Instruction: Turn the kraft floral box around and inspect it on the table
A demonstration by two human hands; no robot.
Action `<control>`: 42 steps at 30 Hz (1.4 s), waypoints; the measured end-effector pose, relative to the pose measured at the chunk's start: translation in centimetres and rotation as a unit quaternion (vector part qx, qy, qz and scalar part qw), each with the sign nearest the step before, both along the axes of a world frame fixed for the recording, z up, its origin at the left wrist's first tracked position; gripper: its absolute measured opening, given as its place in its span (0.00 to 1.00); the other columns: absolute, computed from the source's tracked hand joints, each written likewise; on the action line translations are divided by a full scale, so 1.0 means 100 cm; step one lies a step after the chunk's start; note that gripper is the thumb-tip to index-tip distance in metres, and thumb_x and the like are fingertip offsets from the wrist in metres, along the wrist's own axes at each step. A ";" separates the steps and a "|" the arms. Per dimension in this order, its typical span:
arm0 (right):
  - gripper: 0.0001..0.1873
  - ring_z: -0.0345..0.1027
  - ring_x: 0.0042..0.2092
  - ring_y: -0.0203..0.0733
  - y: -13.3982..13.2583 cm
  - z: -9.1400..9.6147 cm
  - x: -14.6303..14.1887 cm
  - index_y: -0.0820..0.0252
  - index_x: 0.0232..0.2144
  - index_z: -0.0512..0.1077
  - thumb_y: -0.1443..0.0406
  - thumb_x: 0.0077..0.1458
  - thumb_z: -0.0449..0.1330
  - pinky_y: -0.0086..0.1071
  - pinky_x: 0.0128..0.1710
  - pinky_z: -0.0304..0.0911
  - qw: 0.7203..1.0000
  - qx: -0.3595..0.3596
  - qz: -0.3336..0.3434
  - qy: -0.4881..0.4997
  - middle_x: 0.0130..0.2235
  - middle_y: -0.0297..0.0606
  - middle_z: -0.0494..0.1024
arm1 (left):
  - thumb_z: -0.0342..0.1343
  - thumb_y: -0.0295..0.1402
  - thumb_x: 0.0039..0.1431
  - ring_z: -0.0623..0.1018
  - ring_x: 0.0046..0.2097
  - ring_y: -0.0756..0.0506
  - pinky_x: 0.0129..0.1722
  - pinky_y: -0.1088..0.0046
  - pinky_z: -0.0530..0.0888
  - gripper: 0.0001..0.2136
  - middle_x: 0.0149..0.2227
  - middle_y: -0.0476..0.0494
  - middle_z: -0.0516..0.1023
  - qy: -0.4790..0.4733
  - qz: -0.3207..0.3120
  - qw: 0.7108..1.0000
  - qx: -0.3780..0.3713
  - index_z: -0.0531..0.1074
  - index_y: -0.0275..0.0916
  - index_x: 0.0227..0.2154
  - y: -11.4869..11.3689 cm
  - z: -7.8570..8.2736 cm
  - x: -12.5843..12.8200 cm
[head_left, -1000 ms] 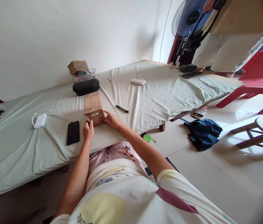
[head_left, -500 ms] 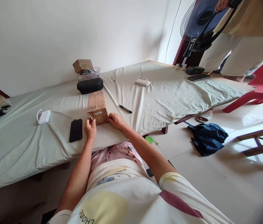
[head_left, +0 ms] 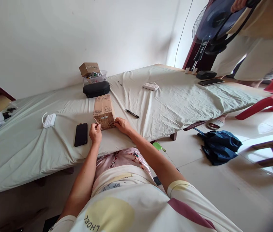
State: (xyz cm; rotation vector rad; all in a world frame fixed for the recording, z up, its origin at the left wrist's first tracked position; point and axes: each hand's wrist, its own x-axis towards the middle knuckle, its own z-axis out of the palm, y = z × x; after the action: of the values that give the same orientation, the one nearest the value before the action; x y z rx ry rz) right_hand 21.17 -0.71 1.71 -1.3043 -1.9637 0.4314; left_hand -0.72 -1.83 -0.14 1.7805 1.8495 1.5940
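Observation:
A brown cardboard box (head_left: 103, 106) with dark printed line drawings lies on the cloth-covered table in front of me. My left hand (head_left: 95, 133) is closed at its near left corner, thumb and fingers pinched together. At the near right corner, my right hand (head_left: 123, 125) is closed too, with its fingertips on the box edge. A black smartphone (head_left: 81, 134) lies left of my left hand. To the right of the box is a black marker pen (head_left: 132, 113). Behind the box sits a black zip case (head_left: 96, 89).
White power banks (head_left: 49, 120) (head_left: 150, 86) lie left and right. A plastic basket (head_left: 95, 78) with a small carton (head_left: 89, 68) stands by the wall. A person (head_left: 250, 51) stands at the right, near a fan and a red chair (head_left: 267, 102). A folded umbrella (head_left: 221, 146) lies on the floor.
The view has shifted slightly, so the table's things appear a little further right. My fingers have moved slightly at the box corners. White paper now shows at the left edge.

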 end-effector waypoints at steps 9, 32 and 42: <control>0.05 0.66 0.35 0.38 0.000 0.001 0.001 0.56 0.34 0.71 0.65 0.59 0.65 0.29 0.38 0.59 1.000 0.005 0.011 0.027 0.36 0.33 0.75 | 0.51 0.41 0.67 0.80 0.34 0.45 0.38 0.70 0.76 0.09 0.35 0.44 0.79 -0.038 -0.018 0.999 -0.016 0.68 0.43 0.34 0.001 -0.001 0.000; 0.04 0.67 0.36 0.38 0.000 0.002 0.002 0.57 0.34 0.72 0.65 0.60 0.65 0.30 0.41 0.61 0.999 0.008 -0.007 0.051 0.37 0.34 0.76 | 0.51 0.38 0.66 0.80 0.31 0.46 0.35 0.72 0.75 0.07 0.32 0.48 0.77 -0.059 -0.050 0.997 -0.022 0.64 0.43 0.33 -0.005 0.007 0.004; 0.04 0.70 0.35 0.36 0.001 0.000 0.001 0.57 0.37 0.73 0.65 0.59 0.66 0.30 0.40 0.64 0.998 0.021 -0.031 0.059 0.40 0.36 0.77 | 0.52 0.35 0.66 0.81 0.29 0.48 0.31 0.75 0.73 0.06 0.32 0.49 0.77 -0.080 -0.051 0.995 -0.018 0.64 0.43 0.33 -0.004 0.006 0.003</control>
State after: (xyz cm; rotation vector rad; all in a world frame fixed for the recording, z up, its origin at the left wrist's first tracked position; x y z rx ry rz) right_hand 21.32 -0.59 1.72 -1.2805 -1.8198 0.4238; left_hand -0.42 -2.23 0.42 1.6512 1.6771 1.6049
